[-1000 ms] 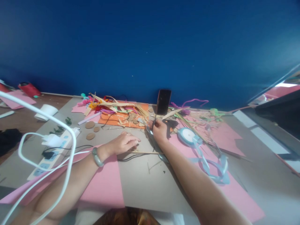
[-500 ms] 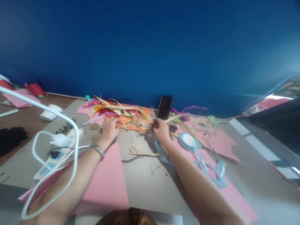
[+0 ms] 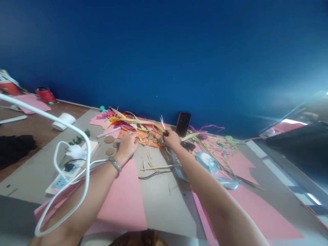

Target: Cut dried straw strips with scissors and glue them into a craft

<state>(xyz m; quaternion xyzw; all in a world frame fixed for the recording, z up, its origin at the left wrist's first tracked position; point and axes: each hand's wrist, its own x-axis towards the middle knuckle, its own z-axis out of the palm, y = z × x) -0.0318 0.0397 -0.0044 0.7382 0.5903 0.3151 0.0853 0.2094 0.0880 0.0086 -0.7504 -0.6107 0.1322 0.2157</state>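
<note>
The left hand (image 3: 129, 143), grip wide, rests on the strip pile (image 3: 139, 128) by the desk's (image 3: 164, 205) far edge. At its 3 o'clock the right hand (image 3: 171, 138) has its grip closed round scissors (image 3: 162, 122), blades up. This looks like choosing a strip to cut, which calls for a pinch clear of the blades; the phone (image 3: 183, 123) crowds 1 o'clock, and open room lies at 6 o'clock.

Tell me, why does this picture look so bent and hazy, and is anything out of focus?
Head view: the wide lens bends the thick white cable into a looming loop at left; pale glare washes the dark blue wall at right; the right hand and its thin silver scissors are smeared soft, the left hand too.
</note>
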